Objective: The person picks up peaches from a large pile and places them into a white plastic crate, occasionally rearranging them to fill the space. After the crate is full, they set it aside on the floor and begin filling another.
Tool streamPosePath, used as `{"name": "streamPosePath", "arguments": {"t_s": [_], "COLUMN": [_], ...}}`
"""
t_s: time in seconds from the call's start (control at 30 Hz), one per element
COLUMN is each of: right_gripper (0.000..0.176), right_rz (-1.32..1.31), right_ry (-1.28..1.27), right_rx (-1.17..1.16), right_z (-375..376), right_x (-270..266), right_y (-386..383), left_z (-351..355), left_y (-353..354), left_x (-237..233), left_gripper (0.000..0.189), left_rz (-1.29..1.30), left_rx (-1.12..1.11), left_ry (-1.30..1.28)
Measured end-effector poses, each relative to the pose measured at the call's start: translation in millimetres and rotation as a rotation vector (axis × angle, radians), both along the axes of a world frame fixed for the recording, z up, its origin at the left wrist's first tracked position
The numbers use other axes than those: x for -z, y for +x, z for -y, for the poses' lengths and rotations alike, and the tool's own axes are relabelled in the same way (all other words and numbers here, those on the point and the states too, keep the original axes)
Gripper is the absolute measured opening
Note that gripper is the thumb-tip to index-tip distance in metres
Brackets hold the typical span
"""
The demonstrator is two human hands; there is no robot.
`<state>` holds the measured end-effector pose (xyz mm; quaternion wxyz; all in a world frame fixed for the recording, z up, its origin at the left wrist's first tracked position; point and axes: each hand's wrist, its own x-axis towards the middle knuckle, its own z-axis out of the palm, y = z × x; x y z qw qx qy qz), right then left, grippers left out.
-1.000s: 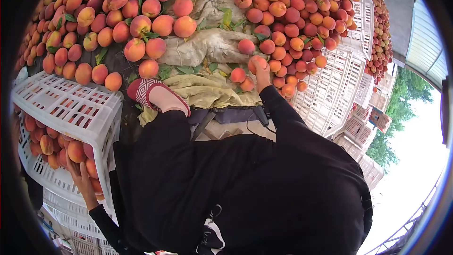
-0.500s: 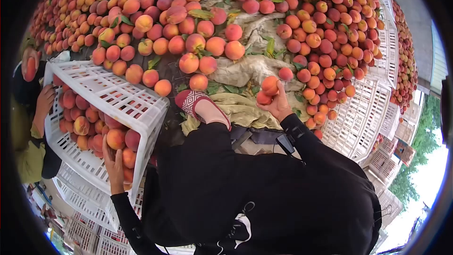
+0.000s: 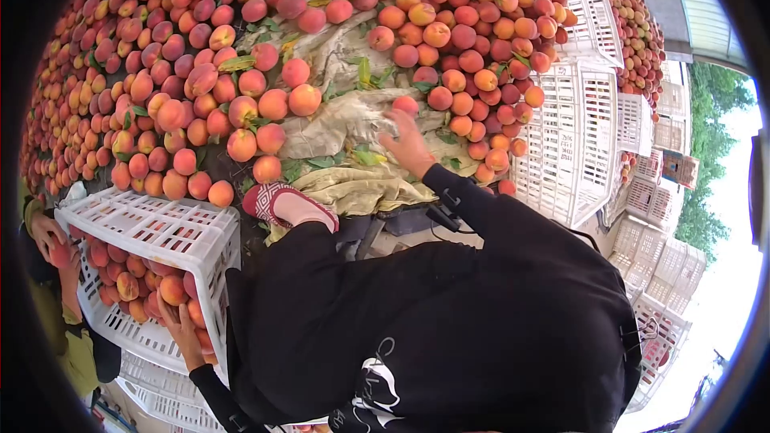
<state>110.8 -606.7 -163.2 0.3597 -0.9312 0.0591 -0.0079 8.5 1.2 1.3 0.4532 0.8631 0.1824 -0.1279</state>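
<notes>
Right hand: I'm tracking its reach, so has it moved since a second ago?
Yes, the right hand has moved picture-left, judged against the lone peach on the cloth.

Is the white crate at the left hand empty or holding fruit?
Holding fruit: peaches lie heaped inside the crate, left hand against them.

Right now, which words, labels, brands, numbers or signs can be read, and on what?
None legible with certainty.
Black cloth garment: white script lettering, too unclear to spell out.
White slatted plastic crate at right: small printed characters, too blurred.
Stacked white plastic crates farther right: any markings too small.
</notes>
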Motion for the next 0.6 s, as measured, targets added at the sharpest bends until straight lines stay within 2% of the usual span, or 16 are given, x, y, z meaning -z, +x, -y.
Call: {"name": "streamPosePath", "arguments": {"t_s": [0.07,0.1,0.2,0.23,0.3,0.33,0.4,0.43,0.47,0.53,0.57,0.6], "right_gripper": [0.055,0.058,0.07,0.07,0.08,0.08,0.092,0.077,0.077,0.053,0.053,0.045], "right_rz": [-0.078,-0.108,-0.335,-0.336,-0.298,-0.296,-0.465,-0.502,-0.513,-0.424,-0.435,-0.444], "right_ry": [-0.299,-0.484,-0.494,-0.492,0.293,0.299,0.244,0.225,0.227,0.715,0.713,0.856], "right_rx": [0.35,0.441,0.846,0.847,0.966,0.956,1.125,1.263,1.261,0.923,0.925,0.861], "right_z": [91.9,130.8,224.7,251.8,288.2,292.3,297.7,261.7,252.5,238.5,224.2,197.1], "right_x": [1.3,-3.0,24.2,46.4,94.1,103.2,118.1,72.0,71.0,70.6,70.4,61.0], "right_y": [-56.5,-83.1,-151.0,-173.6,-202.9,-200.4,-191.6,-160.1,-154.6,-140.8,-131.3,-113.0], "left_z": [-6.5,-10.3,-20.2,-24.7,-21.6,-19.9,-20.2,-18.9,-18.8,-20.9,-21.4,-22.1], "left_y": [-1.6,-1.8,-2.9,-3.1,-2.9,-2.3,-1.2,-0.5,-0.7,-2.8,-3.6,-2.9], "left_x": [3.9,4.9,9.6,12.4,10.2,8.5,7.8,7.6,7.0,6.5,8.0,7.9], "left_gripper": [0.061,0.061,0.062,0.062,0.063,0.063,0.063,0.063,0.063,0.063,0.063,0.063], "left_rz": [-0.019,-0.023,-0.023,-0.031,-0.043,-0.036,-0.058,-0.057,-0.066,-0.087,-0.087,-0.086], "left_rx": [-0.021,-0.016,-0.007,-0.028,-0.078,-0.086,-0.072,-0.077,-0.081,-0.088,-0.091,-0.095], "left_ry": [-0.067,-0.056,-0.032,-0.058,-0.103,-0.099,-0.106,-0.1,-0.104,-0.101,-0.079,-0.057]}}
